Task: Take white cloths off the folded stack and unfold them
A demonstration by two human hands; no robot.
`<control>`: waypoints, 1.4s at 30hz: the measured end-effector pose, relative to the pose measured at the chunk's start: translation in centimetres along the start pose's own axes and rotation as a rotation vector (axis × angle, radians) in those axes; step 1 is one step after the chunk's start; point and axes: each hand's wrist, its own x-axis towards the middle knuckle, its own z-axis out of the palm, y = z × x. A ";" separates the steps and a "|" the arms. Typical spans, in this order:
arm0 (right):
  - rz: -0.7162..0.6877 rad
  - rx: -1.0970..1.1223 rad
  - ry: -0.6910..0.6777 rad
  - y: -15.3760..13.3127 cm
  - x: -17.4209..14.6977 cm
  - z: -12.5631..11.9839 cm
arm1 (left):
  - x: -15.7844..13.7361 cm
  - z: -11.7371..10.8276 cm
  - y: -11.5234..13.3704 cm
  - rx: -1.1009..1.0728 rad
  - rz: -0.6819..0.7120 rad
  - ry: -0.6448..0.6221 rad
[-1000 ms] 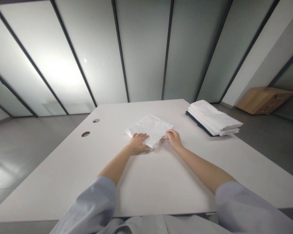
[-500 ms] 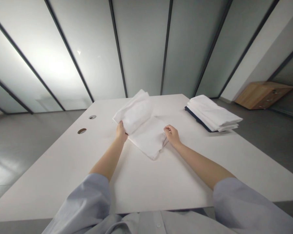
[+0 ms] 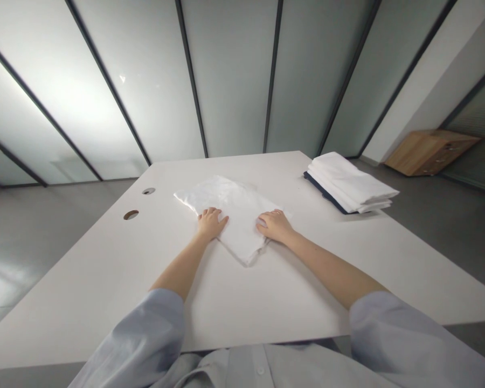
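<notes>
At the left of the frame, past the middle height, two round cable holes (image 3: pixel 131 214) sit in the white table (image 3: pixel 267 302), one nearer me and one just beyond it, both well apart from my hands and with bare tabletop between. Behind the table a wall of frosted glass panels (image 3: pixel 226 81) with dark frames fills the upper part of the frame. My left hand (image 3: pixel 210 223) lies just left of centre, palm down with the fingers spread and flat, pressing on the near left edge of the white cloth (image 3: pixel 234 207); it grips nothing, it only rests on the fabric. The cloth lies flat on the table in the middle of the frame, partly folded, one corner pointing toward me between my two forearms and another reaching up and left past my left hand. My right hand (image 3: pixel 275 225) rests just right of centre on the cloth's right edge, also palm down, fingers loosely spread and laid on the fabric rather than pinching it. Nothing stands between my hands and the cloth. Further right, in the upper right part of the table, a stack of folded white cloths (image 3: pixel 350 183) lies on something dark, near the table's far right edge and well apart from my right hand. At the far right of the frame a wooden cabinet (image 3: pixel 428 151) stands on the grey floor against the wall.
</notes>
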 end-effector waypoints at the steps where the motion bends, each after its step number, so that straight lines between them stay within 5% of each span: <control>1: 0.013 0.001 0.011 0.3 0.1 -0.2 | -0.1 0.1 0.3 0.015 -0.008 -0.022; 8: 0.330 -0.063 0.089 4.0 0.6 0.6 | -0.3 0.8 0.2 0.067 0.079 -0.094; 19: 0.466 0.008 0.206 5.3 1.2 0.8 | 0.0 0.8 -0.4 0.035 0.174 -0.114; 22: 0.292 0.092 0.361 4.2 1.1 0.0 | -0.1 0.7 -0.1 0.008 0.180 -0.085; 25: -0.051 0.282 0.384 0.9 0.3 -0.7 | -0.3 0.5 0.7 -0.042 0.248 -0.020; 28: -0.437 0.462 0.082 -3.1 -1.0 -0.7 | -0.6 0.3 1.6 -0.054 0.378 0.025; 30: -0.558 0.523 -0.084 -4.7 -1.7 -0.6 | -0.8 0.1 1.9 -0.033 0.457 0.007; 32: -0.511 0.591 -0.062 -4.9 -2.0 -0.4 | -0.8 0.0 1.8 -0.022 0.498 -0.039; 36: -0.196 0.639 0.157 -1.9 -1.1 -0.1 | -0.7 0.0 1.2 -0.126 0.471 -0.055; 39: -0.016 0.566 -0.017 0.5 -0.1 0.2 | -0.4 0.0 0.9 -0.304 0.425 0.038; 42: 0.060 0.419 -0.225 1.7 0.6 0.5 | 0.5 0.0 -0.4 -0.497 0.287 0.269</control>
